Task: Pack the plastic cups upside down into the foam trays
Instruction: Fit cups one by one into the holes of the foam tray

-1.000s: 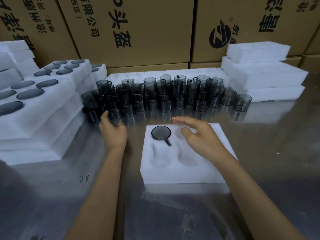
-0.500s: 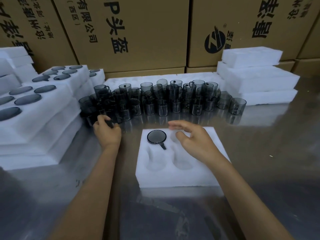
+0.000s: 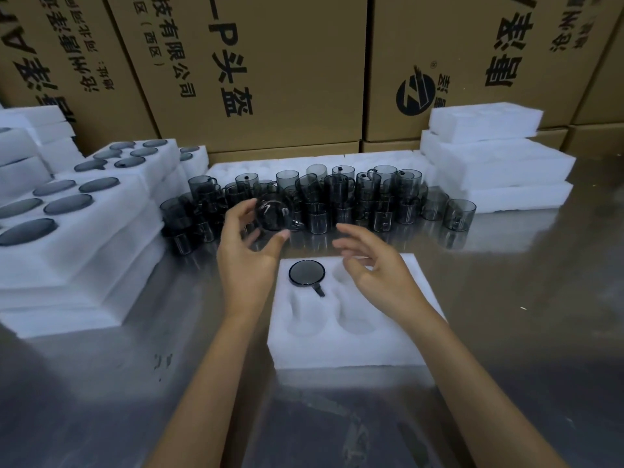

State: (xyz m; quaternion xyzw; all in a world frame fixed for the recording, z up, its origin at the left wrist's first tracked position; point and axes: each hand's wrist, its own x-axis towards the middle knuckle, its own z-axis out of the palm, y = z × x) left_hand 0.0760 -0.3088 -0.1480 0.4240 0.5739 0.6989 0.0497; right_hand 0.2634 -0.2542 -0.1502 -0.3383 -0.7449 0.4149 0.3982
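Note:
A white foam tray [image 3: 347, 346] lies on the steel table in front of me. One smoky grey cup [image 3: 306, 273] sits upside down in its far left pocket, handle pointing toward me; the other pockets are bare. My left hand [image 3: 248, 255] holds another grey cup [image 3: 274, 211] in its fingertips, tilted, above the table left of the tray's far edge. My right hand [image 3: 378, 275] hovers over the tray's far right pocket, fingers spread and relaxed, holding nothing. Several loose cups [image 3: 337, 201] stand in rows behind the tray.
Stacked foam trays [image 3: 77, 231] filled with upturned cups rise at the left. Unfilled foam trays [image 3: 499, 163] are piled at the back right. Cardboard boxes [image 3: 287, 62] wall off the far side. Bare steel table [image 3: 523, 315] lies at the right and near me.
My left hand took a cup from the front row and lifted it up and to the right. My right hand rose off the tray and opened its fingers.

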